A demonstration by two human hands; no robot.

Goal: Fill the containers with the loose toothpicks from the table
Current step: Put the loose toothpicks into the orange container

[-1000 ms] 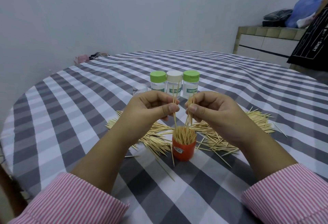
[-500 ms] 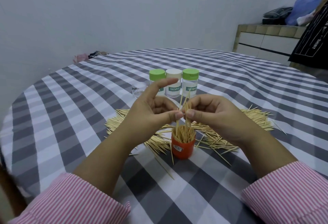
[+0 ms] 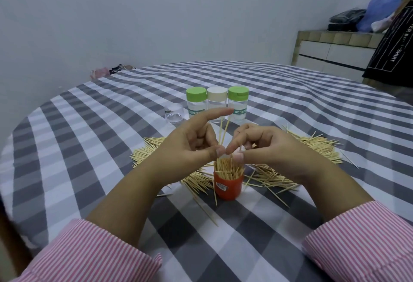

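Note:
An orange container (image 3: 228,189) stands on the checked tablecloth, packed with upright toothpicks (image 3: 228,167). My left hand (image 3: 190,149) and my right hand (image 3: 268,147) meet just above its mouth. The left thumb and curled fingers pinch two toothpicks (image 3: 223,134) that stick up between the hands, while the left index finger points straight out. Thumb and fingertip of the right hand pinch toothpicks at the top of the bundle. Loose toothpicks lie in a pile to the left (image 3: 152,149) and a pile to the right (image 3: 321,147) behind the container.
Three capped toothpick jars stand in a row behind the hands: green lid (image 3: 196,102), cream lid (image 3: 216,102), green lid (image 3: 238,102). A small clear container (image 3: 174,114) sits left of them. Stray toothpicks (image 3: 205,210) lie in front of the orange container.
Both hands have come lower and closer over the orange container. The left index finger has straightened out. The held toothpicks have gone down into the bundle.

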